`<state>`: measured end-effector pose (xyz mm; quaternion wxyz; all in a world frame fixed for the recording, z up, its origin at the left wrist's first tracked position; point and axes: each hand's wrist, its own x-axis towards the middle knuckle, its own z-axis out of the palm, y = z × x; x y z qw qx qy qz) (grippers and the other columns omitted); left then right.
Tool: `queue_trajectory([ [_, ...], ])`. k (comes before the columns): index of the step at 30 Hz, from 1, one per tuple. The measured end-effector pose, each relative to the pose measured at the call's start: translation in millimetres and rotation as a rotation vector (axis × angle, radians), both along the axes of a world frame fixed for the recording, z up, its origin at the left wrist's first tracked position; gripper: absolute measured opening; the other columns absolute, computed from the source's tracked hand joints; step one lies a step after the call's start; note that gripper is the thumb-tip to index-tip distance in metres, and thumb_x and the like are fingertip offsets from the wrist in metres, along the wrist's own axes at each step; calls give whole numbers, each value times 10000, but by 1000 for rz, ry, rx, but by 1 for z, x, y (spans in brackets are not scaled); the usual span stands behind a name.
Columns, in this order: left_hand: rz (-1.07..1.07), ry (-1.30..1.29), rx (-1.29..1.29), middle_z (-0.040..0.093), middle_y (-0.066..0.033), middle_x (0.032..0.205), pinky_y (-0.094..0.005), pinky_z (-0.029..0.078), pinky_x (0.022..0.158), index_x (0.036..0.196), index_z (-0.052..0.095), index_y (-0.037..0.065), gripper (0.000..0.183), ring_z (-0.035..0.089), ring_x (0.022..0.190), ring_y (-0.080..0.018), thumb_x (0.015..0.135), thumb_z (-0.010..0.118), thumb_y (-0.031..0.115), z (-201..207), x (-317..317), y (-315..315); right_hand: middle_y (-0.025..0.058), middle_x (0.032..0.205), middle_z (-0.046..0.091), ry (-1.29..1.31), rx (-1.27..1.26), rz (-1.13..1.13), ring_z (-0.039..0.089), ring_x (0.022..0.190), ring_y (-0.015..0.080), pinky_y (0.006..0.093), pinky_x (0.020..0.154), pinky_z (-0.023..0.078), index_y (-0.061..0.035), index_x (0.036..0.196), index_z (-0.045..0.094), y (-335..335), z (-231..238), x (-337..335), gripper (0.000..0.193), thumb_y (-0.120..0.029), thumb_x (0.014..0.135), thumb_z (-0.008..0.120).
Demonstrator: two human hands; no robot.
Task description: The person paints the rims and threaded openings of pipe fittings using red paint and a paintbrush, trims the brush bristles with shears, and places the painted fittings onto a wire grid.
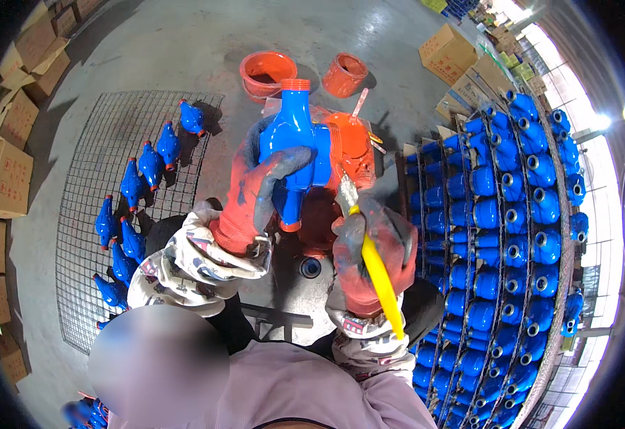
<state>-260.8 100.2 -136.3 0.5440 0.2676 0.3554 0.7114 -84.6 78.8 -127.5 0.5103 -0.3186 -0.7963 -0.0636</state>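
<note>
My left hand (255, 182), in a paint-stained red and dark glove, is closed around a blue water meter body (294, 132). Its two pipe ends are orange, and a wide orange threaded rim faces right. In my right hand (380, 250), gloved the same way, is a paintbrush with a yellow handle (378, 275). The brush head points up at the threaded rim; I cannot tell whether they touch. Just beyond, a tub of orange paint (354, 136) is partly hidden behind the water meter body, with a stained stick (359, 103) standing in it.
Two orange buckets (268, 63) (345, 74) stand farther off. Left, several blue bodies with orange ends (151, 166) lie on a wire mesh (87, 157). A tall rack of stacked blue bodies (480, 214) rises close on my right. Cardboard boxes (5, 179) line the left side; another box (447, 53) sits far right.
</note>
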Motion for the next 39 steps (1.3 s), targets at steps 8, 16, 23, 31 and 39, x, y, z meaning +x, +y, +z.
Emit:
queue_trajectory([
  [8,-181,-304,8,625,-89,1093,-348,537,842,1260,514,79,484,640,958,-199,898,577,393,-14,-9,2,129,973,665,-136,36,108,665,815,294,382,679,540,-140,1193,540,-5,-11,1,437,-98,791,704],
  [16,-187,-523,108,617,-97,1130,-335,557,826,1310,464,80,596,644,969,-210,919,534,524,-10,-9,10,156,959,653,107,-89,4,649,800,302,394,738,516,-35,1036,619,10,-32,27,255,-148,821,697],
  [23,-324,-544,178,588,-151,1185,-405,581,811,1356,427,102,552,640,988,-273,945,524,458,-18,-18,13,144,1143,571,735,-295,204,576,1005,223,350,850,497,25,1227,506,-17,-38,38,418,-271,943,590],
  [31,-416,-572,310,525,-161,1325,-443,489,1003,1393,394,43,558,571,1164,-280,983,453,416,-12,-20,5,162,1151,622,-179,-202,466,607,1037,394,511,904,470,-155,1035,634,-27,4,10,373,-154,693,782],
  [39,-131,-413,203,554,-147,1275,-414,520,973,1330,451,44,496,581,1135,-259,970,499,381,-26,-22,13,162,1096,629,-58,-139,350,623,969,359,477,830,500,-103,1073,606,-38,-18,-5,417,-168,713,805],
])
